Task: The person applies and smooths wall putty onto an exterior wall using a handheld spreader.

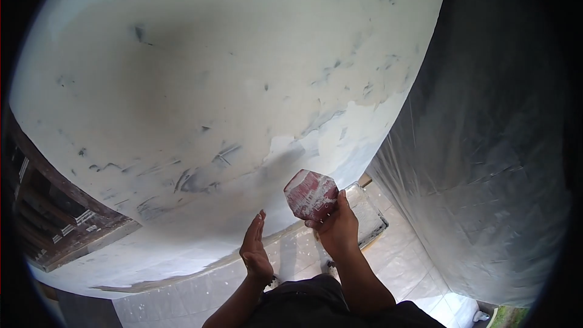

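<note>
My right hand [339, 226] grips a red sanding pad [311, 195] by its lower right edge, with the thumb along the side. The pad is many-sided and streaked with white dust. It is held up in front of the patched wall [200, 85], overlapping its lower part in this view. My left hand [256, 249] is raised beside the wall with its fingers stretched out and nothing in it. White dust shows on its fingertips. Grey smears, scratches and white filler patches mark the cream surface of the wall.
Dark plastic sheeting [480, 146] hangs on the right. A wooden window frame with bars [54, 206] is at the left. On the floor behind my right hand lies a pale, dusty tray or board [371, 209]. Light sheeting [404, 249] covers the floor.
</note>
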A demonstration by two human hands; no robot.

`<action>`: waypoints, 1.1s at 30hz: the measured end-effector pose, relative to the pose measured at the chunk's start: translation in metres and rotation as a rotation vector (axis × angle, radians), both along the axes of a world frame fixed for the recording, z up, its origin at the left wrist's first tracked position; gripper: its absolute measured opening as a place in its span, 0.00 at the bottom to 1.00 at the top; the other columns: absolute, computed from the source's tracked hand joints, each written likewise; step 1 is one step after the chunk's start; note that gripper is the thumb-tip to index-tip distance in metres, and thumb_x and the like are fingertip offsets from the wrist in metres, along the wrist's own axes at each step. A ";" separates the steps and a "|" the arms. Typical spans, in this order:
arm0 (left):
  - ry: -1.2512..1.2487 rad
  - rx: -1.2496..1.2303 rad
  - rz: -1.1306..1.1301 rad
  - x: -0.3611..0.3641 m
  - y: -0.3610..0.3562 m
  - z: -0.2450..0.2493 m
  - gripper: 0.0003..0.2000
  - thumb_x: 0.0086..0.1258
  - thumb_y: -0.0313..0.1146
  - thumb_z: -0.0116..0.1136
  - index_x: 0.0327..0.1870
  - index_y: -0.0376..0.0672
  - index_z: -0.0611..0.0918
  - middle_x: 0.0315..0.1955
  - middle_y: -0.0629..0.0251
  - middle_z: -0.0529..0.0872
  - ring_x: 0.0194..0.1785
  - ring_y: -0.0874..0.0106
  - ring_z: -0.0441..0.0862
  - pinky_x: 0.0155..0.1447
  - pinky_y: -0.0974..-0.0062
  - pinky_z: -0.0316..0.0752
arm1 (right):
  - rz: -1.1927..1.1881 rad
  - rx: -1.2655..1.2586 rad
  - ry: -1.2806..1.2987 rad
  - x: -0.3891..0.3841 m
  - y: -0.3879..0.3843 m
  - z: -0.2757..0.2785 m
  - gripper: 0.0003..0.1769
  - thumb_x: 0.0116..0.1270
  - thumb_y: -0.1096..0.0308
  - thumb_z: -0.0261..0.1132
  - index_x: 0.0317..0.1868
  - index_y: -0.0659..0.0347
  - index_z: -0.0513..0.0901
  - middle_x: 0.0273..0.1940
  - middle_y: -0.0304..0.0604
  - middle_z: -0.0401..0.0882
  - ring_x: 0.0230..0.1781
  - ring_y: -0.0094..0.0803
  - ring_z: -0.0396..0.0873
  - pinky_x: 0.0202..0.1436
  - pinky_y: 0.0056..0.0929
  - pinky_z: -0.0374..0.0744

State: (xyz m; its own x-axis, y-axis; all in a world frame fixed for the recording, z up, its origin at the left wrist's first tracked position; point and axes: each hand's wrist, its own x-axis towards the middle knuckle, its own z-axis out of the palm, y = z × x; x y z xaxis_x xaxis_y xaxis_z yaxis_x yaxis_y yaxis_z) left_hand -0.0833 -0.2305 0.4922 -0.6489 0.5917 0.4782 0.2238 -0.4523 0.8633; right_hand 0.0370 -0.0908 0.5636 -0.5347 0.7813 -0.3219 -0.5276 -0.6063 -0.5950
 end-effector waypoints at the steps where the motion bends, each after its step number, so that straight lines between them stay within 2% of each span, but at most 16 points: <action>1: -0.061 -0.025 -0.026 0.010 0.009 -0.008 0.47 0.73 0.72 0.24 0.72 0.31 0.65 0.71 0.44 0.69 0.77 0.53 0.62 0.81 0.53 0.50 | -0.011 0.011 -0.020 0.014 0.010 -0.014 0.23 0.81 0.50 0.46 0.57 0.63 0.71 0.44 0.48 0.81 0.42 0.40 0.84 0.38 0.42 0.85; 5: -0.298 -0.147 -0.075 0.050 0.042 -0.063 0.46 0.74 0.71 0.24 0.72 0.32 0.66 0.71 0.44 0.68 0.77 0.55 0.62 0.81 0.57 0.49 | -0.091 0.063 -0.242 0.083 0.060 -0.067 0.24 0.81 0.51 0.48 0.58 0.64 0.74 0.44 0.48 0.83 0.41 0.35 0.84 0.39 0.37 0.83; 9: -0.540 -0.337 -0.093 0.089 0.062 -0.127 0.45 0.76 0.69 0.23 0.72 0.32 0.67 0.71 0.45 0.68 0.77 0.56 0.62 0.81 0.59 0.49 | -0.211 -0.060 -0.375 0.152 0.110 -0.132 0.26 0.80 0.49 0.50 0.57 0.65 0.76 0.44 0.46 0.84 0.41 0.34 0.85 0.38 0.34 0.83; 14: -0.656 -0.609 -0.035 0.125 0.092 -0.193 0.43 0.78 0.67 0.26 0.70 0.30 0.68 0.69 0.44 0.72 0.75 0.55 0.65 0.80 0.59 0.52 | -0.182 -0.133 -0.505 0.215 0.160 -0.231 0.26 0.79 0.48 0.52 0.57 0.65 0.78 0.46 0.46 0.84 0.41 0.34 0.85 0.36 0.34 0.84; 16: -0.692 -0.658 -0.062 0.136 0.105 -0.222 0.44 0.77 0.67 0.25 0.71 0.30 0.67 0.69 0.45 0.71 0.76 0.56 0.64 0.80 0.59 0.52 | -0.091 -0.138 -0.747 0.230 0.168 -0.257 0.25 0.79 0.48 0.50 0.59 0.60 0.78 0.44 0.43 0.84 0.40 0.33 0.84 0.36 0.34 0.83; 20: -0.782 -0.775 -0.080 0.149 0.128 -0.288 0.45 0.76 0.69 0.25 0.72 0.31 0.67 0.70 0.46 0.71 0.77 0.59 0.63 0.80 0.61 0.52 | 0.012 -0.121 -0.851 0.233 0.184 -0.345 0.22 0.78 0.51 0.53 0.53 0.62 0.81 0.36 0.41 0.84 0.34 0.28 0.82 0.31 0.33 0.81; 22: -0.825 -0.831 -0.090 0.156 0.140 -0.314 0.45 0.76 0.69 0.25 0.72 0.32 0.67 0.70 0.47 0.71 0.76 0.59 0.64 0.80 0.62 0.52 | 0.122 0.266 -1.117 0.226 0.188 -0.379 0.21 0.76 0.54 0.57 0.49 0.65 0.83 0.32 0.40 0.82 0.28 0.25 0.78 0.27 0.30 0.78; 24: -0.871 -0.888 -0.091 0.162 0.149 -0.343 0.45 0.76 0.70 0.25 0.72 0.32 0.67 0.70 0.47 0.71 0.76 0.60 0.64 0.80 0.63 0.52 | 0.127 0.218 -1.158 0.219 0.187 -0.401 0.21 0.76 0.55 0.58 0.45 0.68 0.84 0.29 0.42 0.81 0.27 0.25 0.77 0.29 0.31 0.76; 26: -0.945 -0.884 -0.125 0.161 0.164 -0.374 0.46 0.75 0.71 0.24 0.72 0.32 0.67 0.70 0.48 0.71 0.76 0.61 0.65 0.80 0.64 0.52 | 0.222 0.383 -1.330 0.205 0.203 -0.421 0.21 0.76 0.53 0.58 0.40 0.65 0.85 0.33 0.52 0.84 0.33 0.40 0.83 0.42 0.39 0.79; 30: -1.095 -0.966 -0.082 0.161 0.185 -0.408 0.47 0.75 0.71 0.24 0.72 0.32 0.67 0.70 0.49 0.71 0.76 0.62 0.64 0.80 0.64 0.52 | 0.228 0.470 -1.414 0.194 0.222 -0.470 0.22 0.75 0.52 0.58 0.39 0.65 0.87 0.25 0.49 0.81 0.30 0.38 0.81 0.40 0.39 0.78; 32: -1.153 -0.971 -0.083 0.162 0.191 -0.420 0.49 0.73 0.73 0.23 0.72 0.31 0.66 0.70 0.47 0.70 0.76 0.60 0.63 0.80 0.63 0.51 | 0.518 0.464 -1.455 0.195 0.234 -0.482 0.22 0.74 0.51 0.58 0.40 0.62 0.88 0.30 0.52 0.85 0.33 0.43 0.83 0.42 0.40 0.78; 33: -1.167 -0.992 -0.116 0.163 0.193 -0.426 0.49 0.72 0.74 0.25 0.72 0.31 0.66 0.70 0.47 0.71 0.76 0.60 0.64 0.80 0.62 0.52 | 0.555 0.464 -1.456 0.196 0.236 -0.488 0.22 0.73 0.50 0.58 0.41 0.61 0.89 0.34 0.52 0.87 0.35 0.44 0.84 0.44 0.40 0.78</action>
